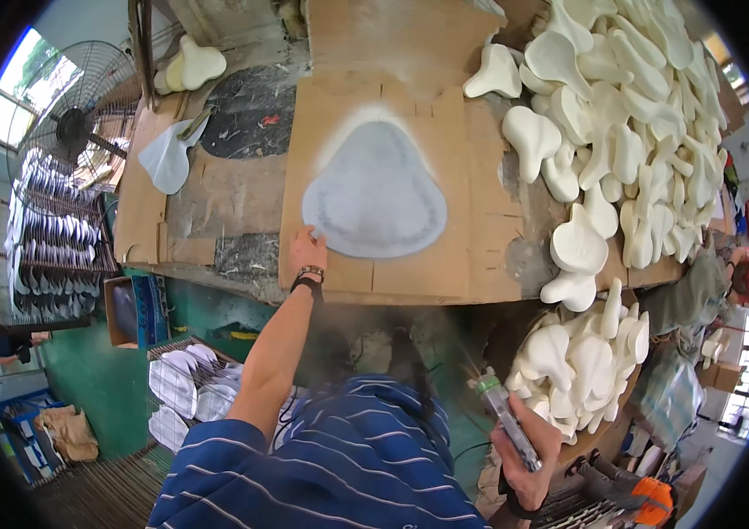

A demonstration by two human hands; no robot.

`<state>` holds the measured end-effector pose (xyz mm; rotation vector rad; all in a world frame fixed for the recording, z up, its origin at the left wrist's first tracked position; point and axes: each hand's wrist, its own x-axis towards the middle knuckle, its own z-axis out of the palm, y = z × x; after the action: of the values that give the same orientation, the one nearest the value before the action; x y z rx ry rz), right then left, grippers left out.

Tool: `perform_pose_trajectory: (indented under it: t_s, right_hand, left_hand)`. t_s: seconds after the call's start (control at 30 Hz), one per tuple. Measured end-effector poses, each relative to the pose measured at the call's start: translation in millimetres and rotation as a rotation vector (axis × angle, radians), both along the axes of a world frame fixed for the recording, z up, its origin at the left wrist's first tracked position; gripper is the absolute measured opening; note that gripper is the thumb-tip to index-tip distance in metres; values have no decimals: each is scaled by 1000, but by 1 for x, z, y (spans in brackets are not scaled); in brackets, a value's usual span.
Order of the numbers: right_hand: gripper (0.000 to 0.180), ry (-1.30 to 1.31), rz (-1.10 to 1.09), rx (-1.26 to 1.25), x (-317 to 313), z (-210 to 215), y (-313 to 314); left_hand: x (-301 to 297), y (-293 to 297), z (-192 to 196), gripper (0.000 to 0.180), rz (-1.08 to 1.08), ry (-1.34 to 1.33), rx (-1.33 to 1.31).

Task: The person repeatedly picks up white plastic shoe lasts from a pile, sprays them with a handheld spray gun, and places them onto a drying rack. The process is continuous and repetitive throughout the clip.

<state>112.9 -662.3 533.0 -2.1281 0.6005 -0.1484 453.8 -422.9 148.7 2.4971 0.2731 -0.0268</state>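
My left hand (307, 249) rests flat on a cardboard sheet (418, 256) on the workbench, its fingertips at the lower left edge of a grey rounded-triangle cover piece (374, 189) ringed by pale spray residue. A dark band and a beaded bracelet sit on that wrist. My right hand (529, 454) is low at the right, below the bench edge, closed around a spray gun (502, 414) with a green-tipped cap pointing up and left.
A big heap of white foam saddle shapes (630, 115) covers the right of the bench, more fill a bin (577, 361) below. A grey piece (167, 154) lies at the left. A fan (70, 123) and loaded racks (57, 238) stand left.
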Motion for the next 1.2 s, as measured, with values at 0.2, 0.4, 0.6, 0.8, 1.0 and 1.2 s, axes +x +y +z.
perform_pose_trajectory:
  t_s: [0.2, 0.4, 0.6, 0.8, 1.0, 1.2]
  right_hand:
    - [46, 61, -115, 141, -30, -10, -14]
    - [50, 21, -215, 235, -22, -24, -29]
    - [47, -3, -141, 276, -5, -40, -47]
    - [51, -76, -19, 249, 3, -72, -63]
    - [50, -76, 78, 222, 20, -86, -65]
    - [50, -33, 131, 281, 41, -79, -51]
  left_hand:
    - [10, -5, -2, 26, -25, 13, 69]
    - [14, -7, -32, 16, 202, -71, -561]
    - [30, -26, -1, 26, 420, 453, -1494]
    - [66, -108, 130, 49, 152, 436, -1767]
    - [123, -135, 231, 58, -9, 146, -2110]
    - [78, -64, 326, 56, -305, -78, -2287]
